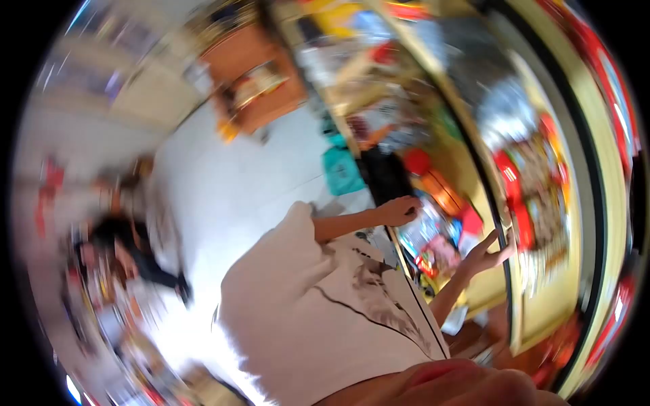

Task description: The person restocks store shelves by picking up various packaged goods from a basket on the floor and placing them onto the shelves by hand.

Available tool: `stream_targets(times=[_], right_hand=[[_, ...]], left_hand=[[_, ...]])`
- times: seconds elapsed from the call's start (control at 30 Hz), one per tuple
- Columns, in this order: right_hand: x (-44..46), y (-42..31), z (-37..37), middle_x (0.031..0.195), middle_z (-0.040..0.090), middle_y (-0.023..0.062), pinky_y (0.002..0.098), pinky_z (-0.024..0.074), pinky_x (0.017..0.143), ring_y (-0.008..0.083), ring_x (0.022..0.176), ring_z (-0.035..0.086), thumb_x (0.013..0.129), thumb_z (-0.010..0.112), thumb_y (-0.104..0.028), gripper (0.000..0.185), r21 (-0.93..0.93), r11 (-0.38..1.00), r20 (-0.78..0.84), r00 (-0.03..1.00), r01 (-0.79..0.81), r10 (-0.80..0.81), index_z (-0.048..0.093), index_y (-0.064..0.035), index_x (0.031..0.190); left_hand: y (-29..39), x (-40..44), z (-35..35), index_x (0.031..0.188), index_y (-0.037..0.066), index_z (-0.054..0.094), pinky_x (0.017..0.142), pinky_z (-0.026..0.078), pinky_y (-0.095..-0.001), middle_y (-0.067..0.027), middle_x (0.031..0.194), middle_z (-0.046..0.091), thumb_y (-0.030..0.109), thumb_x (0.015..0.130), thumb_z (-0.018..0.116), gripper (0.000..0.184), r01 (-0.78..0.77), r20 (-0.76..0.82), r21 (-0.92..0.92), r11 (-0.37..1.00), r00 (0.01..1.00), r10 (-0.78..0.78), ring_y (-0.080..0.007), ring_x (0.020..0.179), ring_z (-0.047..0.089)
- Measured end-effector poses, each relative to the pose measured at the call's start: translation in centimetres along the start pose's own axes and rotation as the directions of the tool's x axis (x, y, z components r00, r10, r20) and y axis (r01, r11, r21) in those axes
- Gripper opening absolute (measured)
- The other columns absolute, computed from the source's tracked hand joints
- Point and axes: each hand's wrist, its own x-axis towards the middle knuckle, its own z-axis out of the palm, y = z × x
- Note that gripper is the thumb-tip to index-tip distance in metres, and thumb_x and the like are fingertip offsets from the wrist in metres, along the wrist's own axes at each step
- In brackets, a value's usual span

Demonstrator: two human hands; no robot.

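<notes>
My left hand [401, 211] has its fingers curled closed, and motion blur hides whether anything is inside. It is over the lower shelf, beside a black bag [384, 177] and a clear plastic package [421, 223]. An orange round package [443, 193] lies a little farther in. My right hand [484, 258] reaches to the dark-edged shelf front [506, 271], fingers apart, with the fingertips at or against that edge. Near it are a red package [470, 223] and a pink packet [443, 256]. Red-and-brown packets [531, 196] line the shelf just beyond.
Yellow shelving [542, 304] runs along the right side, full of packaged goods. A teal bag [342, 169] stands on the pale floor [250, 169]. Farther off is an orange-brown box or stool [254, 78] with items on it. A person in dark clothing [128, 240] is at the left.
</notes>
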Motion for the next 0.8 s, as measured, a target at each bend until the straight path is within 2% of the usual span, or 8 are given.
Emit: stream_targets(times=[0.03, 0.07, 0.17, 0.27, 0.4, 0.5, 0.6, 0.8], right_hand=[[-2.6, -1.1, 3.5, 0.109, 0.061, 0.0190, 0.0413, 0.0474, 0.090, 0.0318, 0.100, 0.059, 0.089, 0.068, -0.017, 0.037, 0.094, 0.995, 0.118, 0.993, -0.026, 0.015, 0.057, 0.0070, 0.116], [-5.5, -1.9, 6.5, 0.106, 0.062, 0.0176, 0.0402, 0.0477, 0.088, 0.0298, 0.098, 0.060, 0.089, 0.069, -0.017, 0.037, 0.149, 0.987, 0.218, 0.975, -0.063, 0.029, 0.057, 0.0060, 0.115], [-13.3, -9.4, 12.6, 0.107, 0.061, 0.0138, 0.0375, 0.0485, 0.085, 0.0251, 0.094, 0.060, 0.088, 0.068, -0.013, 0.033, 0.387, 0.908, 0.628, 0.767, -0.161, -0.131, 0.058, 0.0000, 0.116], [-18.4, -19.8, 15.2, 0.108, 0.060, 0.0120, 0.0347, 0.0475, 0.085, 0.0237, 0.094, 0.059, 0.090, 0.064, -0.013, 0.031, 0.495, 0.834, 0.840, 0.380, -0.243, -0.388, 0.057, -0.0021, 0.118], [-26.2, -27.1, 20.4, 0.114, 0.059, 0.0162, 0.0375, 0.0492, 0.085, 0.0282, 0.100, 0.060, 0.089, 0.066, -0.021, 0.040, 0.593, 0.798, 0.800, -0.035, -0.110, -0.599, 0.056, -0.0020, 0.122], [-32.0, -30.8, 24.2, 0.123, 0.055, 0.0208, 0.0419, 0.0476, 0.090, 0.0331, 0.108, 0.058, 0.091, 0.065, -0.028, 0.049, 0.523, 0.843, 0.792, -0.293, -0.129, -0.536, 0.051, 0.0000, 0.128], [-39.3, -29.9, 30.7, 0.124, 0.056, 0.0212, 0.0445, 0.0466, 0.092, 0.0349, 0.112, 0.056, 0.089, 0.067, -0.031, 0.052, 0.611, 0.791, 0.731, -0.396, 0.017, -0.556, 0.053, 0.0019, 0.127], [-44.9, -34.5, 37.5, 0.117, 0.061, 0.0156, 0.0432, 0.0477, 0.088, 0.0323, 0.106, 0.060, 0.089, 0.064, -0.038, 0.050, 0.401, 0.899, 0.761, -0.611, 0.178, -0.219, 0.057, -0.0019, 0.123]], left_hand=[[-6.1, -3.1, -0.5, 0.125, 0.008, 0.055, 0.094, 0.046, -0.0429, -0.0185, 0.116, 0.060, 0.028, 0.088, 0.062, 0.043, 0.122, -0.137, 0.217, 0.968, 0.986, -0.093, -0.0355, 0.107, 0.058], [-7.9, -6.4, -3.3, 0.124, 0.007, 0.056, 0.098, 0.043, -0.0434, -0.0194, 0.121, 0.059, 0.032, 0.088, 0.061, 0.044, 0.432, -0.157, 0.114, 0.895, 0.897, -0.413, -0.0367, 0.112, 0.055], [-9.6, -17.0, -11.3, 0.123, 0.006, 0.056, 0.096, 0.044, -0.0443, -0.0180, 0.119, 0.060, 0.032, 0.089, 0.061, 0.043, 0.493, -0.415, -0.117, 0.862, 0.764, -0.493, -0.0355, 0.111, 0.056], [-12.9, -25.2, -15.8, 0.126, 0.008, 0.055, 0.085, 0.052, -0.0424, -0.0154, 0.115, 0.064, 0.027, 0.089, 0.062, 0.042, 0.560, -0.631, -0.258, 0.787, 0.520, -0.576, -0.0308, 0.095, 0.066], [-19.0, -34.8, -15.7, 0.124, 0.004, 0.056, 0.084, 0.052, -0.0422, -0.0197, 0.111, 0.065, 0.027, 0.088, 0.063, 0.043, 0.582, -0.764, -0.394, 0.711, 0.222, -0.605, -0.0329, 0.095, 0.065], [-23.7, -42.0, -11.9, 0.123, 0.004, 0.058, 0.089, 0.049, -0.0447, -0.0215, 0.112, 0.064, 0.030, 0.088, 0.063, 0.043, 0.617, -0.708, -0.429, 0.660, 0.224, -0.670, -0.0379, 0.102, 0.061], [-26.2, -48.8, -8.4, 0.124, 0.003, 0.058, 0.095, 0.046, -0.0459, -0.0237, 0.114, 0.063, 0.034, 0.088, 0.064, 0.047, 0.656, -0.617, -0.527, 0.540, 0.141, -0.774, -0.0408, 0.109, 0.057], [-27.3, -58.0, -5.8, 0.124, 0.001, 0.056, 0.095, 0.046, -0.0470, -0.0253, 0.116, 0.061, 0.036, 0.086, 0.062, 0.052, 0.400, -0.406, -0.882, 0.248, -0.382, -0.830, -0.0411, 0.114, 0.055]])
